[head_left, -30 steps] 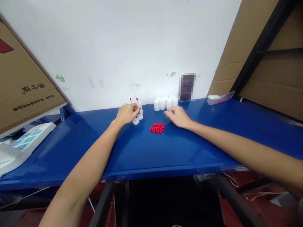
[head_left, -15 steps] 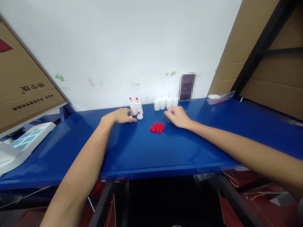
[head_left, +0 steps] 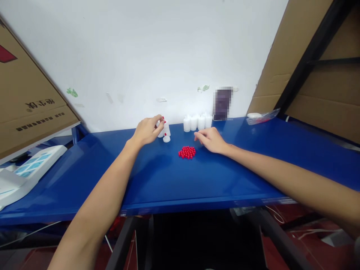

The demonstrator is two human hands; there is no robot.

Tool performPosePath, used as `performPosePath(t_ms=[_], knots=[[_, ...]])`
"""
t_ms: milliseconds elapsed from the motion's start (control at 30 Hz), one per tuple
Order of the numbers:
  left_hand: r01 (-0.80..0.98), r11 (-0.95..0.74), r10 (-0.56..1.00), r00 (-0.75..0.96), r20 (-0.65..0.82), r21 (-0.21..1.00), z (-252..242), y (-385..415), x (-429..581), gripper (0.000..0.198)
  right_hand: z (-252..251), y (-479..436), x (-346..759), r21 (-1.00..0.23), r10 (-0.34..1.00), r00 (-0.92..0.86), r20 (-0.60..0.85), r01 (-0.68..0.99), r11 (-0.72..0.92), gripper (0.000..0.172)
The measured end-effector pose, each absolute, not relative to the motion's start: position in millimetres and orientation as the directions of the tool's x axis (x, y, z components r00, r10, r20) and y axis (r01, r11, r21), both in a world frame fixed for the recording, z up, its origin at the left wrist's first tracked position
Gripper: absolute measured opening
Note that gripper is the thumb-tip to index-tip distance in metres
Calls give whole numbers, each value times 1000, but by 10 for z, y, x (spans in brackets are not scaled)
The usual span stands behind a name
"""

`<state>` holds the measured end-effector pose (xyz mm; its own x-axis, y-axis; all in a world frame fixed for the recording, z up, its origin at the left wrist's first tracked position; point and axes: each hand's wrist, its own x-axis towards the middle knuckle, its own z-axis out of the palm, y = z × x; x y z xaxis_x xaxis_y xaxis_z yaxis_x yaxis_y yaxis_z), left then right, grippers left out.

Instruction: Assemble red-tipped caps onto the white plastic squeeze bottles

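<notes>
My left hand [head_left: 148, 129] is raised at the white squeeze bottles [head_left: 167, 129] with red tips, its thumb and fingers curled together over their tops. Red shows at the fingertips, but what lies between them is partly hidden. Just in front sits a low white cap [head_left: 167, 139] with a red tip. My right hand [head_left: 209, 139] rests on the table with curled fingers, in front of a row of several white bottles [head_left: 194, 123]; its fingertips hide what they may hold. Between the hands lies a pile of small red caps [head_left: 186, 152].
The blue table [head_left: 174, 180] meets a white wall. A dark pixelated panel [head_left: 222, 104] leans there. A plastic bag [head_left: 263, 117] lies at back right. At left are a white device [head_left: 36, 161] and a cardboard box [head_left: 30, 93].
My left hand has risen from the tabletop to the tops of the red-tipped bottles, now covering part of them. White that showed at my right fingertips is out of sight.
</notes>
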<state>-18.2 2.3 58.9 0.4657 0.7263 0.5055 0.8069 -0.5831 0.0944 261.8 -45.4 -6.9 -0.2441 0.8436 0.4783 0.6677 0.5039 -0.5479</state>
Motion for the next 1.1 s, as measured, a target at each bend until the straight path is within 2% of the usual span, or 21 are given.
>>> performPosePath(t_ms=[167,500,633,733,867,967,1100], knots=[[785,-613,683,472,558,86,557,85,-228,38,-76,-441,2620,-541,826,-277,491,645,539,43],[731,-681,625,557,547,33,478,138,-240,36,-72,-458,2622,-572,825,-271,496,613,545,37],[719,-695,625,583,519,30,470,126,-201,31,-63,-468,2616,-608,819,-202,537,580,542,19],[724,-686,644,558,524,72,448,131,-191,23,-39,-469,2622,-615,826,-193,529,583,530,9],[730,-674,668,536,516,114,418,166,-212,24,-3,-442,2653,-531,788,-273,551,614,584,7],[713,-697,629,555,544,78,401,201,-232,29,-3,-408,2671,-411,720,-346,601,639,650,4],[700,-713,602,576,553,47,389,225,-241,29,-18,-393,2664,-348,687,-346,639,667,659,18]])
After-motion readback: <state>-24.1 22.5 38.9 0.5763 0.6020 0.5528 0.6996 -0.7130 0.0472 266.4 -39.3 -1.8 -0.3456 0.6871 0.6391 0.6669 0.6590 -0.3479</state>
